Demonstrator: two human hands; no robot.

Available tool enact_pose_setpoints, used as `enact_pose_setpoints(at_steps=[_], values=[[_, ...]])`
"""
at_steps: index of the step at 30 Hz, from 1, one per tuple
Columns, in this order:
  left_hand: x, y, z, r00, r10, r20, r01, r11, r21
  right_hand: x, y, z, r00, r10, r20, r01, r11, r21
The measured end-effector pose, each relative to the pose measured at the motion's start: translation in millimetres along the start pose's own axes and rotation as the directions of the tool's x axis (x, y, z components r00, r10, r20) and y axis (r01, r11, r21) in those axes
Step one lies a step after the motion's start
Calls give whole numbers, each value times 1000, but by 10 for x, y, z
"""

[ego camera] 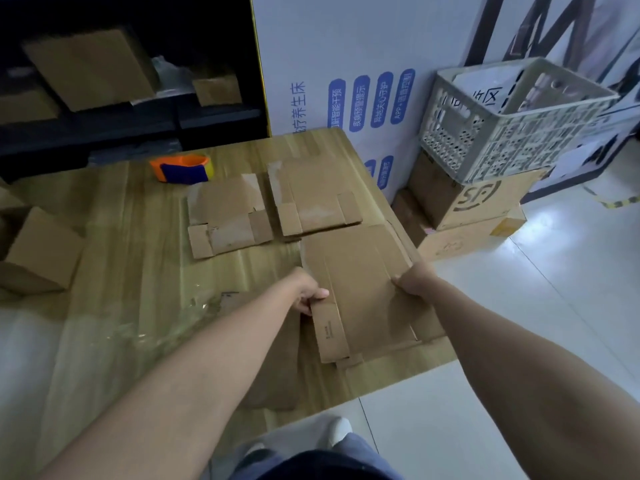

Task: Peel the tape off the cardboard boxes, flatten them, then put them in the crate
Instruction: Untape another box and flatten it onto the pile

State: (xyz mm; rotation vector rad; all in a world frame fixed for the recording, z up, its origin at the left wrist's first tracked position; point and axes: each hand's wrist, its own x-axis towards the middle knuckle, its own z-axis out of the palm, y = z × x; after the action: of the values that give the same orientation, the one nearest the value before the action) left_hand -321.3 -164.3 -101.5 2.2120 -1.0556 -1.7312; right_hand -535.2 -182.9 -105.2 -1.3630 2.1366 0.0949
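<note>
Nearest the camera, a shoe [337, 429] stands on the tiled floor at the edge of the wood-grain surface [114, 271], and both arms reach forward over it. The left hand [310, 296] pinches the left edge of a flattened box [363, 299], thumb on top and the other fingers curled beneath. The right hand [412, 280] grips the opposite edge, its fingers curled round the card. This box sits at the near right of the surface (whether it is lifted clear cannot be told from this angle). Left of it lies a patch of clear crumpled film [173, 323], probably peeled tape, though blur forbids certainty. Just beyond the held box lie a larger flat box [311, 199] and, beside it to the left, a smaller flat box [228, 220]. An unflattened box [38, 251] stands at the far left, and a tape dispenser [181, 168] sits behind the flat pieces. The crate [512, 116] stands off the surface at the far right, atop stacked cartons [478, 202]. Assessment: flattening of the held box appears complete, and the step in hand is pick-up for transfer. The next move calls for lifting it, carrying it right and upward, clearing the crate rim, and likely tipping it on edge to fit.
</note>
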Motion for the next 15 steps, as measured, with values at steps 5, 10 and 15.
enact_pose_setpoints(at_steps=[5,10,15], values=[[195,-77,354,998,-13,-67,15,999,28,227,326,150,995,23,100,-16,997,-72],[317,-67,451,993,-41,-109,46,998,35,369,276,100,986,42,162,-14,985,-173],[364,52,303,994,-16,-112,13,1000,-29,512,-5,-114,983,48,177,-17,985,-171]])
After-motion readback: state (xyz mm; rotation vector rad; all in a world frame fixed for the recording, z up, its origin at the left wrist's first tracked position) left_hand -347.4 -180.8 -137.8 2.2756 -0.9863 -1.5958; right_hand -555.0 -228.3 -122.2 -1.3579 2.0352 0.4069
